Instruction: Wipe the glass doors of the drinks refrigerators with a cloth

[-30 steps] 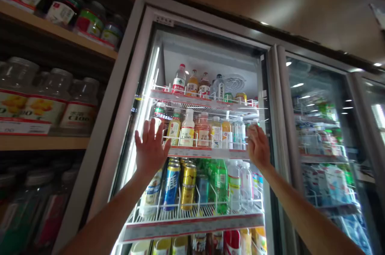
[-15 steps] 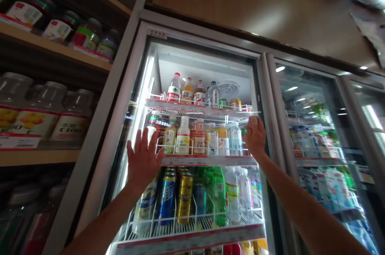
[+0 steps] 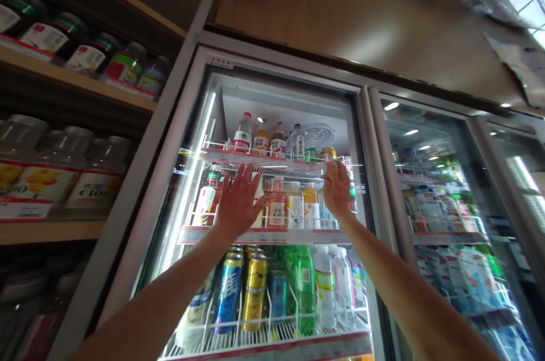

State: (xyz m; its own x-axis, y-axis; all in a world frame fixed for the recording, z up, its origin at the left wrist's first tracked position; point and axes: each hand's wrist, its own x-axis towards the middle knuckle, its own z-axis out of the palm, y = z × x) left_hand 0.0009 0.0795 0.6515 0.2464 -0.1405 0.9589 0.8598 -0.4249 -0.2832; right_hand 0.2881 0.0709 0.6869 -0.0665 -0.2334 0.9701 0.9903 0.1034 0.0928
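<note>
My left hand point(image 3: 239, 205) is raised against or just before the glass door point(image 3: 276, 80) of a lit drinks fridge. Its fingers are spread and it holds nothing. To its right, my right hand point(image 3: 337, 191) is up at the same door, over the right part of the middle shelf, with its fingers bent together. Something small and pale shows at its fingertips, too unclear to name. Behind the glass stand an orange drink bottle point(image 3: 310, 205), a pink-orange bottle point(image 3: 276, 208), a green bottle point(image 3: 304, 287) and a gold can point(image 3: 255, 293).
A metal door frame point(image 3: 378, 179) runs down to the right of my right hand, with more glass-doored fridges beyond. On the left, wooden shelves point(image 3: 80, 83) carry rows of bottles. A wooden panel point(image 3: 332, 9) spans above the fridge.
My left hand has moved right and slightly up across the glass. My right hand has shifted left, from beside the door's right edge. The view has shifted slightly.
</note>
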